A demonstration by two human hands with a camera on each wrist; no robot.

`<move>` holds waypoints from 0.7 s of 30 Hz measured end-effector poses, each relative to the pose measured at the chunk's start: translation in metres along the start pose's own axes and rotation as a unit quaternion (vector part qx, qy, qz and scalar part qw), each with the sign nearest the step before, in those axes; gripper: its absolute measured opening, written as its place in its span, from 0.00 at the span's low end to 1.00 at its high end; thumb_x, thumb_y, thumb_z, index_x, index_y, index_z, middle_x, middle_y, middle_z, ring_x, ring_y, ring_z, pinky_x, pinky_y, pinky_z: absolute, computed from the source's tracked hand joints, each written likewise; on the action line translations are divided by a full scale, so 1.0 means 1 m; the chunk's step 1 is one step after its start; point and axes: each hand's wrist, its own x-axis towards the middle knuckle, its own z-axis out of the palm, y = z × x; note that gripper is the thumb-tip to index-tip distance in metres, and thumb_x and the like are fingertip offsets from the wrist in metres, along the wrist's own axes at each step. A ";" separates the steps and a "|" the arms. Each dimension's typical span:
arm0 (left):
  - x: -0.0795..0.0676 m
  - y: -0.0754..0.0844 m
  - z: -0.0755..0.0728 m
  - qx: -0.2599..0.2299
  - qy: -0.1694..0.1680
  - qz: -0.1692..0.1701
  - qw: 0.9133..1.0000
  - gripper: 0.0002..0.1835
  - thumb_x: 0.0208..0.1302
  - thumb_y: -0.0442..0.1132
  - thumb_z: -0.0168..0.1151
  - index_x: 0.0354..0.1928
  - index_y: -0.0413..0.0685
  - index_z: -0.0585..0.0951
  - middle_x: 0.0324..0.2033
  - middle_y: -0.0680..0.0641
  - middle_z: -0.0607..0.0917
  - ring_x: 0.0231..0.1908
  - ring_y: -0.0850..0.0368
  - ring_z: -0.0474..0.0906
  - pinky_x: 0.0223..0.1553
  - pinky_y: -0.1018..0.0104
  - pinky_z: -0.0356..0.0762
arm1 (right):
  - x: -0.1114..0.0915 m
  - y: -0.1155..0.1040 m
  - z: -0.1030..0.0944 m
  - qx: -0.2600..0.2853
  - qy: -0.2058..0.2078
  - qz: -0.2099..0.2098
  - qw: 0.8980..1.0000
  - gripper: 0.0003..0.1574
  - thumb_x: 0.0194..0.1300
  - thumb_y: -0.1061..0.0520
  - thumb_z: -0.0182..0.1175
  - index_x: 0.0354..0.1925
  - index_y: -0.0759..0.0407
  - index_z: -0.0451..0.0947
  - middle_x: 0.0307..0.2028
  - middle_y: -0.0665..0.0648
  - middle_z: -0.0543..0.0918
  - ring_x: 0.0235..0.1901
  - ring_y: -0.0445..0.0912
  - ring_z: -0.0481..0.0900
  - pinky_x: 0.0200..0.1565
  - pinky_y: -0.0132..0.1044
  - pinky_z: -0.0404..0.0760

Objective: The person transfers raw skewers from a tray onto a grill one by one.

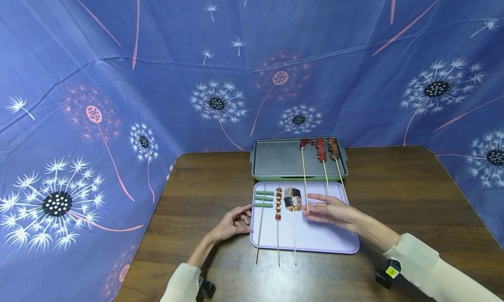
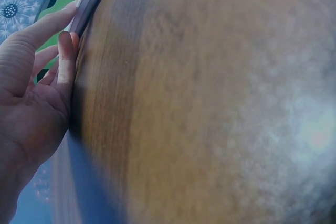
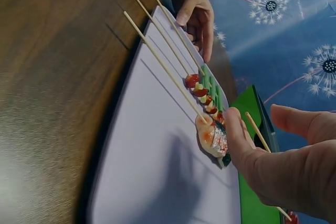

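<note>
My right hand (image 1: 334, 212) hovers over the right part of the lilac tray (image 1: 315, 240), fingers extended and thumb apart. Right beside its fingertips is the bare stick end of a shrimp-shaped skewer (image 1: 303, 166); in the right wrist view this stick (image 3: 257, 129) passes between thumb and fingers, without a visible pinch. On the tray lie a green vegetable skewer (image 1: 264, 199), a red-and-yellow skewer (image 1: 278, 203) and a thick skewer with a dark, silvery wrap (image 1: 293, 200). With relaxed fingers, my left hand (image 1: 230, 225) touches the tray's left edge.
Behind the tray stands a dark grey griddle (image 1: 275, 159) with a green base. The shrimp skewer, a red meat skewer (image 1: 321, 149) and a brown meat skewer (image 1: 333, 148) lie on its right side, sticks pointing toward me. A blue dandelion-print cloth (image 1: 220, 39) hangs behind the wooden table (image 1: 197, 184).
</note>
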 end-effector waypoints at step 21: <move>0.000 0.000 -0.001 -0.002 0.000 0.005 1.000 0.42 0.58 0.26 0.72 0.74 0.33 0.65 0.55 0.26 0.74 0.44 0.62 0.78 0.38 0.78 0.81 | -0.070 0.029 -0.072 -0.198 -0.112 -0.091 0.969 0.37 0.75 0.69 0.52 0.75 0.76 0.51 0.56 0.67 0.83 0.54 0.40 0.84 0.54 0.34 0.85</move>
